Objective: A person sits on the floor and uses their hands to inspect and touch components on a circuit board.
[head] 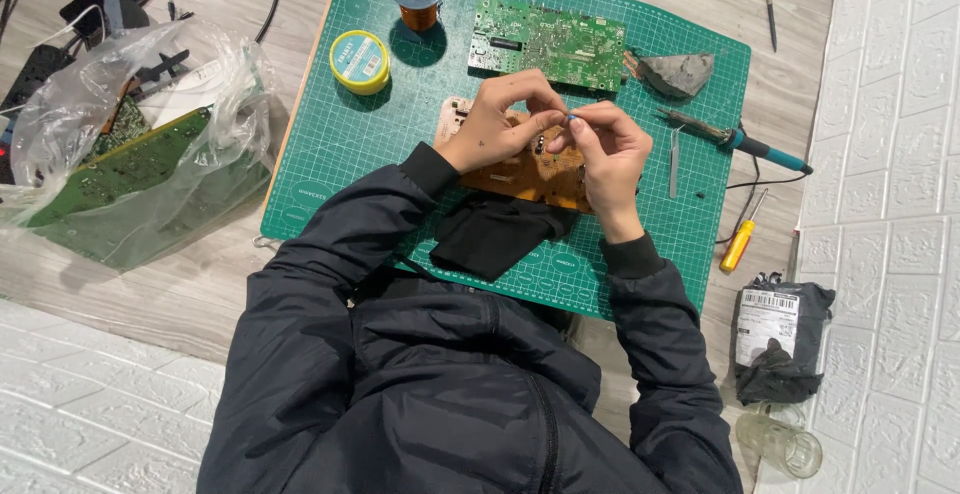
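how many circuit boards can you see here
3: a green circuit board at the mat's far edge, a brown board under the hands, another green board inside the plastic bag; more may be hidden there.

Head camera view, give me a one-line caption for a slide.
Both hands, left hand and right hand, pinch a small blue part above a brown circuit board on a green cutting mat.
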